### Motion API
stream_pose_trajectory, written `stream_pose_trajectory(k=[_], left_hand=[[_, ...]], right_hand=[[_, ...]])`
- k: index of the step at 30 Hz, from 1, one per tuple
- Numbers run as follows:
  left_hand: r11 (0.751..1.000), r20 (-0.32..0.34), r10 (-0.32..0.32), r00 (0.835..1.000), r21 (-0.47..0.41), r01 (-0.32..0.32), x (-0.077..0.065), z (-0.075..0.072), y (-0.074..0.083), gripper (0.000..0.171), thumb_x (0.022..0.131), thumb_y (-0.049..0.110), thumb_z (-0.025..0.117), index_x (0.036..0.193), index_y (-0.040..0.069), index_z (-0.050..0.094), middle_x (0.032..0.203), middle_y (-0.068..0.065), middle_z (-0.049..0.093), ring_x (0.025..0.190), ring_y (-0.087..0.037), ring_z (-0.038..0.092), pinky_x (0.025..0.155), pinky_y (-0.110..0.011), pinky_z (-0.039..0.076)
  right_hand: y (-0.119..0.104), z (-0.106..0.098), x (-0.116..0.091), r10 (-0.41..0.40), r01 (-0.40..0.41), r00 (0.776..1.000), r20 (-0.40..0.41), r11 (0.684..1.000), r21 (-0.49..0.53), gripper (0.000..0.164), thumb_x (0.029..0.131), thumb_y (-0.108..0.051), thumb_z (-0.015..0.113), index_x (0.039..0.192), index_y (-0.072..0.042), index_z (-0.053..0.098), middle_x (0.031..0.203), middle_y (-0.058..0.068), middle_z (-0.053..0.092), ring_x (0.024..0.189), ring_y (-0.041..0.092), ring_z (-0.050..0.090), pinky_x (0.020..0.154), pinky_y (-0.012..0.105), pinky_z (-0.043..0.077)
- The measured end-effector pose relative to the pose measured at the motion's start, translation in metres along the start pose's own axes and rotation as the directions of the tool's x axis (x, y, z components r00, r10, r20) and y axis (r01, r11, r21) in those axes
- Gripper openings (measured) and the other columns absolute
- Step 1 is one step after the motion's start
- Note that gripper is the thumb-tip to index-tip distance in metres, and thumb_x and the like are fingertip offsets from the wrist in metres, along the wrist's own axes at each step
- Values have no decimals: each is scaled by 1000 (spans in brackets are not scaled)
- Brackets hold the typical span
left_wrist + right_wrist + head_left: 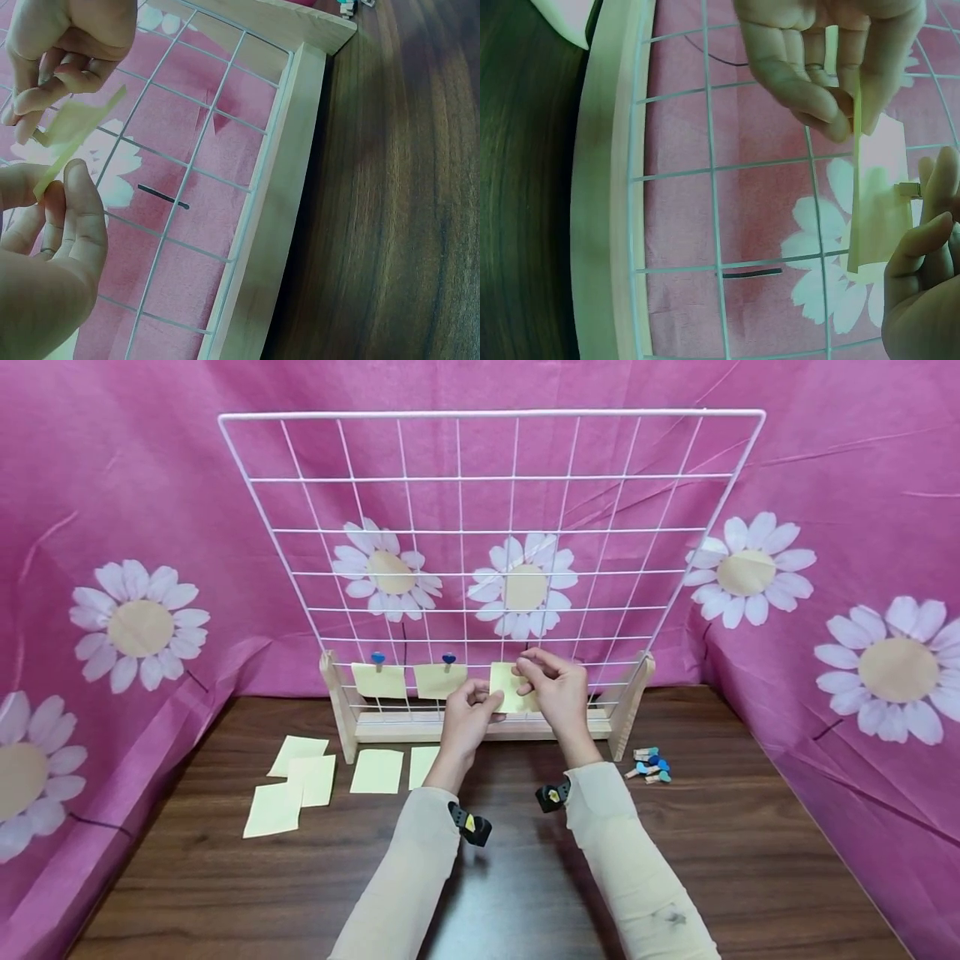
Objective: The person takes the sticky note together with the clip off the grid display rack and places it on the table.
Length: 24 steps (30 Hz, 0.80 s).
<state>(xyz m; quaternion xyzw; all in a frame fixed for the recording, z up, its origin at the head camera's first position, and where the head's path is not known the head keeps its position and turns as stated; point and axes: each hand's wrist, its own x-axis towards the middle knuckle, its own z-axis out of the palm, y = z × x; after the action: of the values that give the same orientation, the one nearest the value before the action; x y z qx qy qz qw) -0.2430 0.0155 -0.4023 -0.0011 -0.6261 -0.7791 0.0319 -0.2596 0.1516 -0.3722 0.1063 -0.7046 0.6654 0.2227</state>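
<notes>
Between finger and thumb my left hand (467,718) pinches the left edge of a yellow paper note (510,693), held up in front of the white wire grid (487,610). Curled at the note's other side, the fingers of my right hand (558,689) pinch a small wooden clothespin (909,190), whose tip meets the paper edge. The note stands nearly edge-on in the right wrist view. To the left, two notes (378,682) (440,683) hang from the grid under clothespins with blue heads (378,657) (448,658).
Several loose yellow notes (311,779) lie on the brown wooden table (510,877), left of my left forearm. A small pile of clothespins (651,766) with blue and teal heads sits at the right. Wooden feet and a crossbar (487,727) support the grid.
</notes>
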Motion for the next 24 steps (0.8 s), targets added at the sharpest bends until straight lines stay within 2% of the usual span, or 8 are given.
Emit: stream_pose_trajectory(k=[8,17,24], left_hand=[[1000,-1,2,1000,-2,-2,-3,-4,3,10,94,-1,66,102,-7,63,83,-3,55,77,-12,59,70,-29,63],[1000,-1,-8,1000,-7,8,-9,-7,-1,13,92,-3,67,104,-9,64,85,-5,54,77,-12,59,82,-44,62],[1000,-9,-3,1000,7,3,-10,-13,-1,13,92,-4,67,103,-10,64,85,-5,53,77,-12,58,71,-29,62]], right_hand=[[-7,-1,-1,21,-22,1000,16,998,62,17,93,1,71,107,11,72,88,31,71,49,7,64,38,17,44],[-11,-13,1,31,-32,998,48,999,19,18,94,2,70,108,13,70,86,30,71,48,6,61,47,20,54],[-11,-20,-1,74,-75,996,53,997,17,19,95,-1,69,107,14,69,81,18,74,49,7,61,49,21,56]])
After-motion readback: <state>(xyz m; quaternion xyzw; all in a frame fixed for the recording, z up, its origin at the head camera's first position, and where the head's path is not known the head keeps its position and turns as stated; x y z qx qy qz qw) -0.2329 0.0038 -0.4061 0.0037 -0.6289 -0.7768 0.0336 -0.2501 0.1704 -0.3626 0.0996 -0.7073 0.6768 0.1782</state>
